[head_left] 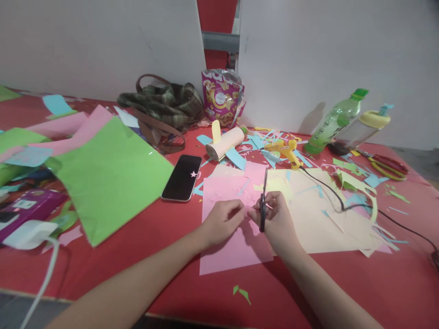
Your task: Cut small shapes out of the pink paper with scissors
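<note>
Over a sheet of pink paper (219,256), my two hands meet at the fingertips. My left hand (224,219) is closed in a pinch on a small pink paper piece (246,210). Black-handled scissors (262,208) are in my right hand (278,221), their blades pointing away from me. The right thumb and forefinger also reach the small piece, whose shape I cannot make out. Small pink scraps lie on the sheet just beyond my hands. A paper-tube model (226,142) with blue and yellow paper fins rests on its side farther back.
Left stand a phone (181,178) with a pink star on it, green paper (113,173) and a white charger (30,234). A yellow glue gun (283,148), its black cord, a tilted bottle (334,123), a cup (360,130) and pliers (386,165) are right. Behind are a snack bag (222,98) and plaid bag (171,100).
</note>
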Demonstrator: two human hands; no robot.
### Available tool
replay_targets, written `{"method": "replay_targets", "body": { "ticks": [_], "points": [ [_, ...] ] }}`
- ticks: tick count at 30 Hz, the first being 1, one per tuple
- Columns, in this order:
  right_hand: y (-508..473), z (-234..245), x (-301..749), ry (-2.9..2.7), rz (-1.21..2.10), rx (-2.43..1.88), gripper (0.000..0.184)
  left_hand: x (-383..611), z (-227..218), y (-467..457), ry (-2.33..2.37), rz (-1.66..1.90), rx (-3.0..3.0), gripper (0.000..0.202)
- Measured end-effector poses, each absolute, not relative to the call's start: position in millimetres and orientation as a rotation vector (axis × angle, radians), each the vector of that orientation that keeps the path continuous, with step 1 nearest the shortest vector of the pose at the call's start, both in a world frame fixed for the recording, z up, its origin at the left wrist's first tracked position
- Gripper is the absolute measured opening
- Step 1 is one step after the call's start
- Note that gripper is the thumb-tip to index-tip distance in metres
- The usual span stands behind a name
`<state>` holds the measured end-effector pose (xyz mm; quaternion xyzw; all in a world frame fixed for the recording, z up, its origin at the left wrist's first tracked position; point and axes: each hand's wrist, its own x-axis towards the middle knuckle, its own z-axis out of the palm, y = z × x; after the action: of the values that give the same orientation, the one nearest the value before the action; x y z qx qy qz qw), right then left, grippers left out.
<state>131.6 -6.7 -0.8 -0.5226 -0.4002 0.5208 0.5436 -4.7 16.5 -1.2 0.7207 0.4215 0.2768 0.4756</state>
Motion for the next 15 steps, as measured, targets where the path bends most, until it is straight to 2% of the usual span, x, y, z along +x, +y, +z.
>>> {"method": "replay_targets", "body": {
  "ticks": [4,15],
  "points": [
    [-6.5,-2.6,131.7,-0.979,1.250,-1.237,0.037,-5.4,-1.2,17.2,1.053,0.609,1.882,0.030],
    [-5.6,-1.0,132.3,-0.932,1.291,-1.173,0.034,-5.8,1.0,20.1,1.074,0.630,1.750,0.029]
  ]
}}
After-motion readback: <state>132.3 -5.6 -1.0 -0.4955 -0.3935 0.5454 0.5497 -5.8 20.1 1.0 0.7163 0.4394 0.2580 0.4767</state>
